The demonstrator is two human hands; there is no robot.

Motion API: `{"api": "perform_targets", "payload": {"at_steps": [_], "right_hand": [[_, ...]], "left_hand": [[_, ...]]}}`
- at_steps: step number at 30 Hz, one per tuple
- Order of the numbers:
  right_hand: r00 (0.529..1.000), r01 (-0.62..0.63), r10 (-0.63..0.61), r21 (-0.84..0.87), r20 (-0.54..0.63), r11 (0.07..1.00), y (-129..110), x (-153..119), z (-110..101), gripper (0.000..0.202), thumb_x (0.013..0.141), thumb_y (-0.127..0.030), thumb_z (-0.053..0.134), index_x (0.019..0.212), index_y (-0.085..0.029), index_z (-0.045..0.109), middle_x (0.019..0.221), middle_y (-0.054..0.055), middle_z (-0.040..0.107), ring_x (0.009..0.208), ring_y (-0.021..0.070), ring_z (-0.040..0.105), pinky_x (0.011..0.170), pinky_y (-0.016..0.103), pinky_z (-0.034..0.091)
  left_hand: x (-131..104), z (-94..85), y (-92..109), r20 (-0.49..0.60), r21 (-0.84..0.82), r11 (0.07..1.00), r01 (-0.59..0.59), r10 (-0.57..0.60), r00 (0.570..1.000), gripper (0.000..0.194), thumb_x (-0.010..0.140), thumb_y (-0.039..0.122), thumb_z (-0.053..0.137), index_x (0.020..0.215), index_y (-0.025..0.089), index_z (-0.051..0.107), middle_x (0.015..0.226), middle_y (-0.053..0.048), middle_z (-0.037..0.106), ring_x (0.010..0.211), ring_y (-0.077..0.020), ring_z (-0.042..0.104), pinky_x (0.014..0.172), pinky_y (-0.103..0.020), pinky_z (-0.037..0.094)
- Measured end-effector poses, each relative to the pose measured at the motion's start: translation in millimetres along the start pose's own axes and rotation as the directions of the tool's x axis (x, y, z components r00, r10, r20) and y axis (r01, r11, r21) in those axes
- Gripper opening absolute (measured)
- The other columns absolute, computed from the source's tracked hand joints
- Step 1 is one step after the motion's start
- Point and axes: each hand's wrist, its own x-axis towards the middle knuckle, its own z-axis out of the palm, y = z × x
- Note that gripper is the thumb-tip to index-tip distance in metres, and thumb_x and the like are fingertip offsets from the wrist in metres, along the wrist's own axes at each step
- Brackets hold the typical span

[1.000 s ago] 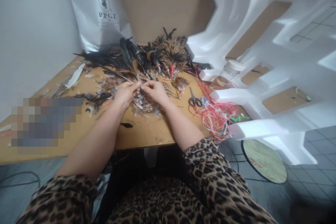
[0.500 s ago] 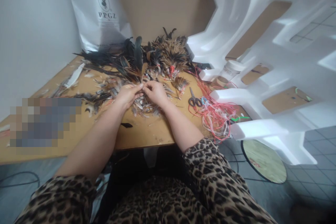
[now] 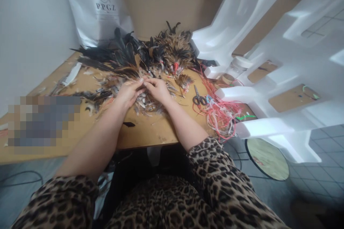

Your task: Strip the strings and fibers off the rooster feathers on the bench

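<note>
My left hand (image 3: 129, 93) and my right hand (image 3: 158, 90) meet fingertip to fingertip over the front of the feather pile. Both are closed in a pinch on the lower ends of some feathers (image 3: 128, 50), long dark ones with a brown one among them, fanning up and to the left. Between the fingertips the quills are too small to make out. Short loose feathers (image 3: 145, 107) lie scattered beneath my hands. Just behind, to the right, sits a large bundle of brown and black feathers (image 3: 176, 48) with a red piece (image 3: 176, 67) at its base.
Scissors (image 3: 199, 99) lie right of my hands, beside a tangle of pink and white string (image 3: 223, 114). White foam packing (image 3: 233, 94) rises along the right side, near a lidded jar (image 3: 238, 66). A silver bag (image 3: 99, 25) stands at the back of the table (image 3: 150, 136).
The long dark feathers have tipped from nearly upright to leaning left. My hands stay together, with the fingertips shifted slightly left. The whole view has moved a little.
</note>
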Motion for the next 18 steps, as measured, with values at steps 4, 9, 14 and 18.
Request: {"api": "perform_targets", "payload": {"at_steps": [4, 9, 14, 18], "right_hand": [[0.998, -0.051, 0.046, 0.096, 0.049, 0.994, 2, 1, 3, 0.027, 0.082, -0.033, 0.048, 0.073, -0.012, 0.063, 0.064, -0.001, 0.055, 0.062, 0.0092, 0.049, 0.064, 0.020, 0.039], [0.994, -0.086, 0.075, 0.144, 0.079, 0.986, -1, 1, 3, 0.023, 0.081, -0.030, 0.048, 0.073, -0.013, 0.060, 0.062, -0.002, 0.052, 0.059, 0.0079, 0.045, 0.060, 0.019, 0.037], [0.993, -0.058, 0.050, 0.071, 0.107, 0.996, -7, 0, 0, 0.022, 0.082, -0.026, 0.047, 0.065, -0.014, 0.051, 0.060, -0.003, 0.047, 0.059, 0.0077, 0.041, 0.059, 0.019, 0.036], [0.988, -0.108, 0.093, 0.122, 0.120, 0.987, -13, -2, 0, 0.026, 0.084, -0.025, 0.047, 0.060, -0.016, 0.045, 0.054, -0.005, 0.043, 0.053, 0.0062, 0.038, 0.053, 0.017, 0.034]], "left_hand": [[-2, 1.6, 3, 0.059, -0.031, 0.999, 0.037, -0.035, 0.998, 0.019, 0.068, 0.023, 0.072, 0.083, 0.011, 0.068, 0.080, -0.009, 0.069, 0.080, -0.0171, 0.066, 0.075, -0.032, 0.054], [-4, 3.6, 7, 0.057, -0.022, 0.997, 0.080, -0.078, 0.995, 0.020, 0.071, 0.023, 0.070, 0.087, 0.012, 0.067, 0.077, -0.008, 0.068, 0.078, -0.0169, 0.067, 0.072, -0.031, 0.055], [-6, 3.9, 8, 0.075, 0.003, 0.996, 0.086, -0.086, 0.993, 0.019, 0.069, 0.023, 0.072, 0.083, 0.012, 0.067, 0.077, -0.007, 0.068, 0.082, -0.0170, 0.066, 0.074, -0.030, 0.054], [-7, 4.7, 9, 0.075, 0.021, 0.999, 0.045, -0.047, 0.996, 0.016, 0.069, 0.024, 0.072, 0.078, 0.012, 0.065, 0.075, -0.006, 0.067, 0.082, -0.0167, 0.066, 0.073, -0.028, 0.054]]}}
